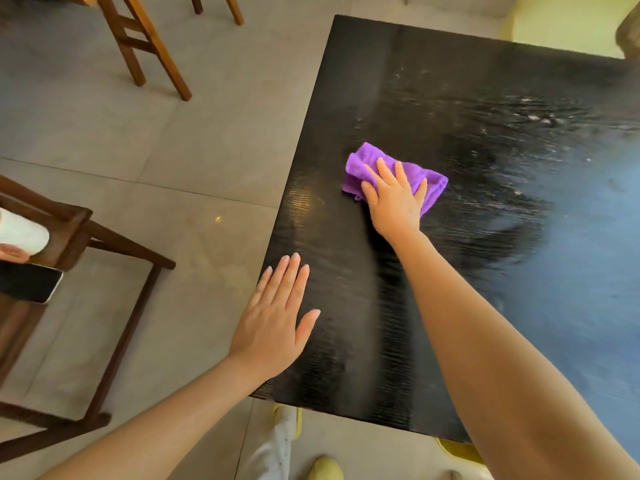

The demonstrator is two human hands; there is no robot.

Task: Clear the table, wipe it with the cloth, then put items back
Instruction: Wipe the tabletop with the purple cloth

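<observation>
Wiping is the step I judge myself to be in: the table (450,98) has nothing on it but the cloth (426,176), so clearing looks done, and putting things back is all still to come. My right hand (394,202) lies flat with fingers spread, pressing the purple cloth onto the top near the left side. My left hand (277,320) is open and flat on the near left edge, holding nothing, steadying me.

Dark ridged wood shows streaks and pale specks toward the far right, so that part probably still needs a pass. Off to the left, a phone (29,282) and something white sit on a brown chair (79,230). Grey floor tiles run around the table, and another wooden chair (145,43) stands farther back.
</observation>
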